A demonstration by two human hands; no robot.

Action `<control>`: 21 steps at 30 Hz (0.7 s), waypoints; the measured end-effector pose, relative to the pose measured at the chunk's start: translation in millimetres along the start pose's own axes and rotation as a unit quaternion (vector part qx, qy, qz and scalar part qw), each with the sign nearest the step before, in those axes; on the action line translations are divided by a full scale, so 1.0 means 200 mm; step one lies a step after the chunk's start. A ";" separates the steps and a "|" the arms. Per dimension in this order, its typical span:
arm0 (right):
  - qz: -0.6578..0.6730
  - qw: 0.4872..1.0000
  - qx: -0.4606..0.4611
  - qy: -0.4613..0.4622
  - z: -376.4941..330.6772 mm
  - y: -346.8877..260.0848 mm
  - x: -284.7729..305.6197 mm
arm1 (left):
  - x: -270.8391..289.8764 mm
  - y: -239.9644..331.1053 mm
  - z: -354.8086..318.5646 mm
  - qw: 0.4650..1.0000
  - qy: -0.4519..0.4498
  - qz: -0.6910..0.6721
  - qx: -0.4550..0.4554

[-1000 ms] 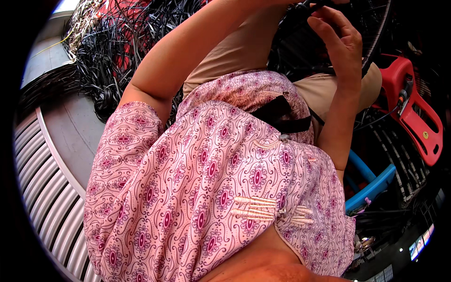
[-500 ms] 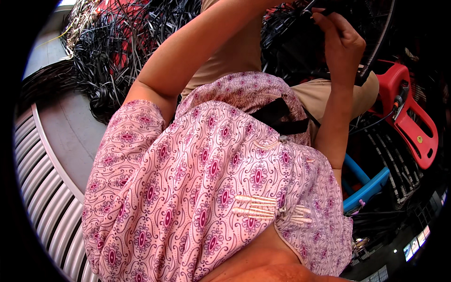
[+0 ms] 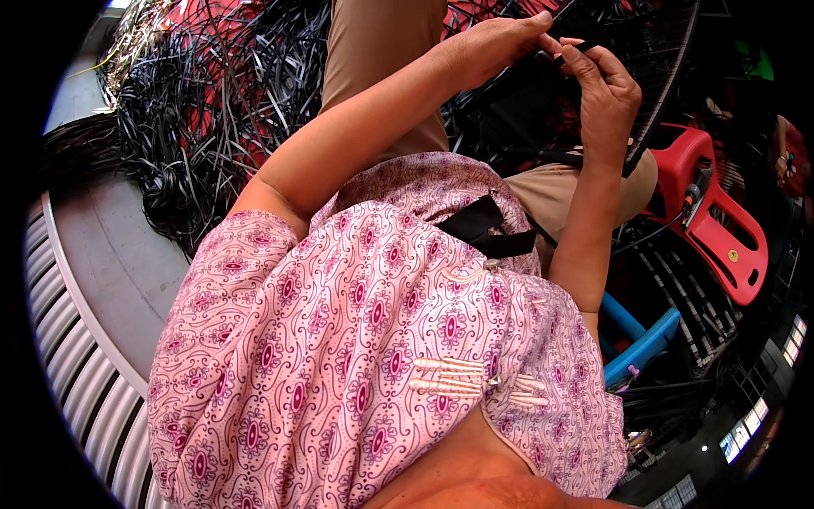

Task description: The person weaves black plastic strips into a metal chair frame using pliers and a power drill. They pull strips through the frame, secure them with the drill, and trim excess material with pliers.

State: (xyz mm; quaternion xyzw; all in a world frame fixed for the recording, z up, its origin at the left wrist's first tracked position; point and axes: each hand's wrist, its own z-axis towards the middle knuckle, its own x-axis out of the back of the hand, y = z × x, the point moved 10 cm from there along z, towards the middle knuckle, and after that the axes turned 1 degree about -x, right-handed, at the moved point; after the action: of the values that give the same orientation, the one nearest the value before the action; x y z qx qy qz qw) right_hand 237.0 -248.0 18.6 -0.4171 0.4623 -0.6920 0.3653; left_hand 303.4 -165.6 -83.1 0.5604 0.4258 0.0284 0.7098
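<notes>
My left hand [image 3: 500,47] reaches in from the left, its fingers stretched out and the thumb lifted apart, close to the fingertips of my other hand. My right hand [image 3: 608,102] is raised with thumb and forefinger pinched on a thin black strip, of which only a little shows. Both hands are over a dark woven frame [image 3: 666,93] with a long, slightly curved edge, resting by my bent knee. Its weave is mostly too dark to make out.
A large tangled heap of black strips [image 3: 229,110] lies on red material at the upper left. To the right stand a red plastic chair [image 3: 721,220] with a cabled tool [image 3: 697,191] on it and a blue frame part [image 3: 644,348]. White slats [image 3: 76,356] curve along the left.
My left hand has come down into view from beyond the top edge, toward my right hand. My right hand has shifted slightly down and left in view, still pinching.
</notes>
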 end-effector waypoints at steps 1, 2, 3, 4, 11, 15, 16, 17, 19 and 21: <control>0.008 1.000 -0.003 -0.004 0.01 0.01 0.00 | -0.01 0.00 -0.01 1.000 -0.001 -0.019 -0.004; 0.011 1.000 -0.007 -0.008 0.01 0.01 0.00 | 0.00 -0.01 -0.02 1.000 0.011 -0.011 0.012; 0.013 1.000 -0.011 -0.012 0.01 0.00 -0.01 | 0.01 -0.02 -0.03 0.999 0.023 -0.004 0.028; 0.015 1.000 -0.015 -0.016 0.02 -0.01 -0.02 | 0.01 -0.02 -0.04 0.998 0.035 0.004 0.044; 0.039 0.999 -0.017 -0.019 0.01 -0.01 -0.02 | 0.00 -0.01 -0.03 1.000 -0.001 -0.001 0.017; 0.031 0.999 0.003 -0.044 0.00 -0.03 -0.02 | 0.03 -0.01 0.00 1.000 0.010 0.018 -0.019; 0.037 0.998 0.012 -0.048 0.00 -0.03 -0.02 | 0.04 -0.01 0.00 0.999 0.013 0.019 -0.028; 0.029 0.998 0.020 -0.053 -0.01 -0.03 -0.02 | 0.02 -0.01 0.00 1.000 0.004 0.015 -0.012; 0.012 0.998 0.027 -0.062 -0.03 -0.04 -0.01 | -0.05 0.01 -0.04 1.000 -0.012 0.003 0.026; 0.043 0.998 0.021 -0.043 -0.02 -0.05 -0.01 | -0.07 0.05 -0.06 1.000 -0.007 -0.015 0.011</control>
State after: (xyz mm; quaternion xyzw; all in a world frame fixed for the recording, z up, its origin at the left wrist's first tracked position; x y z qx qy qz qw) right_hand 233.6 -242.5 26.9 -0.4190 0.4488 -0.6665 0.4229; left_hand 291.9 -159.0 -66.6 0.5621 0.4294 0.0090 0.7069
